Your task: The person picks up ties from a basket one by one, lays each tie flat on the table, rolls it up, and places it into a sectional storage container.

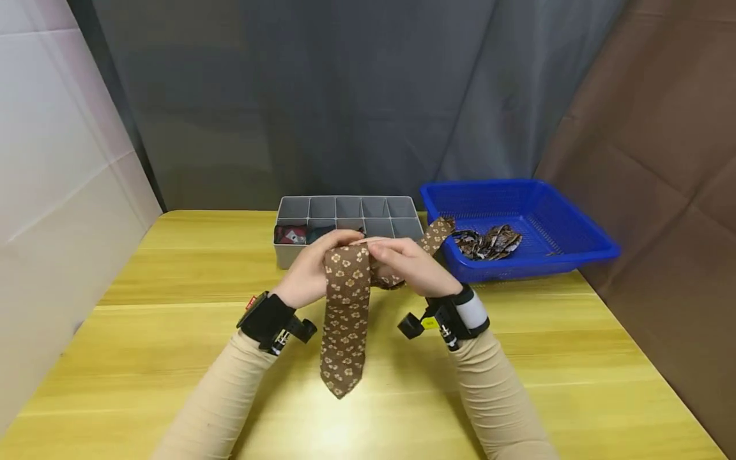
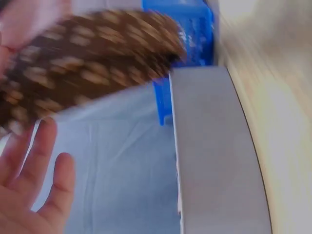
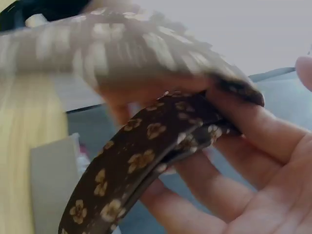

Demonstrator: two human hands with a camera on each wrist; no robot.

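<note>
A brown tie [image 1: 345, 306] with small cream flowers is held up over the yellow table [image 1: 172, 281]. Its wide pointed end hangs down to the tabletop, and its narrow end [image 1: 436, 234] trails toward the blue basket. My left hand [image 1: 310, 268] pinches the top of the wide part. My right hand [image 1: 405, 259] grips the narrower band beside it. Blurred tie cloth [image 2: 92, 58] crosses the left wrist view above two relaxed fingers [image 2: 36, 170]. In the right wrist view the folded band [image 3: 146, 146] lies across my curled fingers [image 3: 253, 161].
A grey divided box [image 1: 347, 207] stands just behind the hands, with rolled ties [image 1: 290, 235] in its near left compartments. To its right sits a blue mesh basket [image 1: 552, 217] holding a dark patterned tie [image 1: 489, 243]. Curtains close off the back and right.
</note>
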